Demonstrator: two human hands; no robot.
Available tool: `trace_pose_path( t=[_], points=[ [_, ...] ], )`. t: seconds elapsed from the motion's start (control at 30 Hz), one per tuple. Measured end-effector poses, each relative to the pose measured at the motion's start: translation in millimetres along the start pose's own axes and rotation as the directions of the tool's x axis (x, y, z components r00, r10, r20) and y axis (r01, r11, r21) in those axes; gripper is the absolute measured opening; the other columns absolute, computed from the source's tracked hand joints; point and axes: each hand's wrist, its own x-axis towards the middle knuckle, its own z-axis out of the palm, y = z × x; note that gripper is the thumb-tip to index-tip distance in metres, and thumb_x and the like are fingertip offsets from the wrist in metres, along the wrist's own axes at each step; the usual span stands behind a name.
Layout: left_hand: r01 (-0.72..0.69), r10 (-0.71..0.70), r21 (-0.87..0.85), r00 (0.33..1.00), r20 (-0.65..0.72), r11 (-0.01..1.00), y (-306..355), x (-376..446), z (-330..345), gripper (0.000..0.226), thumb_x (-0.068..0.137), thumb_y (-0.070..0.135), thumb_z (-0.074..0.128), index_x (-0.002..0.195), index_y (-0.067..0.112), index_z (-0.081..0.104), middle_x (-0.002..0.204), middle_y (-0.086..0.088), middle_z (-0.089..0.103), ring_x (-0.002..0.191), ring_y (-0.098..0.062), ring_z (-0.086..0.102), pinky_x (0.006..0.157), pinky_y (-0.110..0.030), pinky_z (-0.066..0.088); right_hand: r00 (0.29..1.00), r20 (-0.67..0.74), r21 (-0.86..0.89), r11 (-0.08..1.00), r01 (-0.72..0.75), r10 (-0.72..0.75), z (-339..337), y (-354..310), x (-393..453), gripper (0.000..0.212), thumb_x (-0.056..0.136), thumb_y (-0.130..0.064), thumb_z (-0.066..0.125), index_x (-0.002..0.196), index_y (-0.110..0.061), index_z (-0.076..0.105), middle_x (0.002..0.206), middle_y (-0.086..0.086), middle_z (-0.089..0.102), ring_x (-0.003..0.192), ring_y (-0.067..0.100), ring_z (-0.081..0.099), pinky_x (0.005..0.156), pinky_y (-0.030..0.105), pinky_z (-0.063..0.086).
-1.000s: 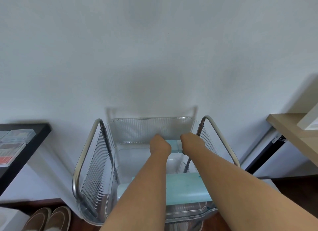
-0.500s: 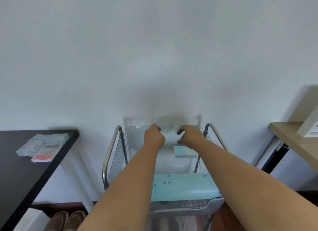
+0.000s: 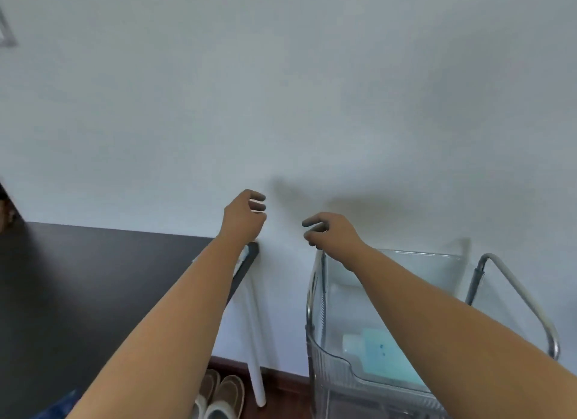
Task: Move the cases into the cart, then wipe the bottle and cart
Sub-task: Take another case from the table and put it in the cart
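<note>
1. Open gap lying between the black table (image 3: 93,278) edge and the cart (image 3: 327,365); only a white table leg (image 3: 254,340) standing in it.
2. Cart top staying open from above, metal handles (image 3: 518,297) flanking the sides.
3. Wall (image 3: 281,106) blocking directly behind both.
4. Slippers (image 3: 224,396) sitting on the floor under the table.

Clear-walled cart (image 3: 331,368) at about four o'clock, with a pale blue item inside.

The cart has ribbed transparent plastic walls and curved metal tube handles on its left and right sides; it stands upright on the floor against the white wall. In its top basket lies a light blue flat piece (image 3: 382,353) with small dark specks, partly hidden by a forearm. Whether that is one of the cases cannot be told. At ten o'clock from the cart, a pale sliver (image 3: 243,256) shows at the worktop's far corner, mostly covered.
</note>
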Motion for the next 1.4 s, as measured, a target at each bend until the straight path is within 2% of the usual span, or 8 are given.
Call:
trace_pose_path(
  t=[0.23, 0.57, 0.63, 0.7, 0.87, 1.03, 1.23, 1.4],
  points=[
    [0.203, -0.191, 0.109, 0.976, -0.105, 0.973, -90, 6, -80, 0.032, 0.086, 0.007, 0.063, 0.114, 0.022, 0.058, 0.102, 0.002, 0.068, 0.082, -0.007, 0.061, 0.058, -0.019, 0.043, 0.990, 0.086, 0.088, 0.989, -0.119, 0.112, 105, -6, 22, 0.013, 0.084, -0.011, 0.063, 0.087, -0.024, 0.067, 0.085, 0.007, 0.067, 0.075, 0.020, 0.066, 0.070, 0.033, 0.055],
    [0.343, -0.361, 0.325, 0.932, -0.004, 0.881, -172, 39, -88, 0.039, 0.089, 0.027, 0.067, 0.125, 0.014, 0.061, 0.122, -0.003, 0.065, 0.109, -0.021, 0.060, 0.093, -0.032, 0.047, 0.915, 0.061, 0.213, 0.890, -0.403, 0.400, 184, 30, 68, 0.010, 0.085, -0.015, 0.063, 0.095, -0.014, 0.063, 0.086, 0.008, 0.065, 0.078, 0.022, 0.060, 0.072, 0.033, 0.052],
    [0.351, -0.379, 0.342, 0.925, 0.015, 0.872, -183, 47, -83, 0.014, 0.089, 0.030, 0.064, 0.100, 0.021, 0.064, 0.101, 0.002, 0.063, 0.092, -0.016, 0.061, 0.083, -0.029, 0.043, 0.904, 0.055, 0.242, 0.873, -0.424, 0.424, 192, 37, 76, 0.016, 0.086, -0.016, 0.063, 0.102, -0.009, 0.064, 0.085, 0.008, 0.063, 0.078, 0.022, 0.058, 0.070, 0.031, 0.050],
    [0.357, -0.391, 0.353, 0.920, 0.029, 0.865, -188, 54, -76, 0.020, 0.089, 0.035, 0.062, 0.076, 0.028, 0.049, 0.076, 0.008, 0.048, 0.071, -0.012, 0.048, 0.071, -0.027, 0.038, 0.895, 0.043, 0.273, 0.857, -0.437, 0.443, 197, 41, 82, 0.019, 0.087, -0.021, 0.065, 0.102, -0.008, 0.064, 0.081, 0.006, 0.061, 0.075, 0.021, 0.056, 0.068, 0.029, 0.048],
    [0.333, -0.399, 0.478, 0.916, 0.041, 0.813, -192, 69, -59, 0.038, 0.088, 0.053, 0.053, 0.073, 0.019, 0.055, 0.084, 0.001, 0.062, 0.095, -0.025, 0.057, 0.081, -0.033, 0.041, 0.864, 0.056, 0.339, 0.805, -0.487, 0.500, 210, 46, 96, 0.028, 0.085, -0.034, 0.070, 0.086, -0.006, 0.068, 0.076, 0.007, 0.067, 0.058, 0.017, 0.051, 0.058, 0.027, 0.044],
    [0.344, -0.392, 0.490, 0.920, -0.006, 0.801, -194, 78, -45, 0.034, 0.082, 0.053, 0.062, 0.099, 0.024, 0.060, 0.110, -0.001, 0.065, 0.110, -0.027, 0.055, 0.091, -0.036, 0.043, 0.860, -0.013, 0.308, 0.820, -0.482, 0.511, 219, 48, 107, 0.026, 0.080, -0.036, 0.076, 0.074, -0.014, 0.063, 0.080, 0.007, 0.069, 0.068, 0.019, 0.061, 0.068, 0.032, 0.055],
    [0.341, -0.372, 0.447, 0.928, -0.019, 0.827, -185, 78, -39, 0.039, 0.078, 0.044, 0.068, 0.106, 0.031, 0.044, 0.096, 0.008, 0.063, 0.097, -0.018, 0.058, 0.086, -0.039, 0.028, 0.829, -0.024, 0.450, 0.746, -0.490, 0.559, 219, 55, 112, 0.038, 0.081, -0.025, 0.078, 0.108, -0.002, 0.064, 0.103, 0.017, 0.068, 0.081, 0.025, 0.059, 0.081, 0.038, 0.055],
    [0.277, -0.282, 0.355, 0.959, -0.039, 0.893, -176, 78, -34, 0.029, 0.084, 0.033, 0.063, 0.108, 0.035, 0.047, 0.095, 0.013, 0.059, 0.090, -0.014, 0.059, 0.084, -0.037, 0.027, 0.829, -0.023, 0.573, 0.687, -0.447, 0.559, 212, 52, 109, 0.026, 0.083, -0.008, 0.073, 0.106, -0.005, 0.060, 0.101, 0.016, 0.065, 0.077, 0.024, 0.058, 0.069, 0.032, 0.051]
  ],
)
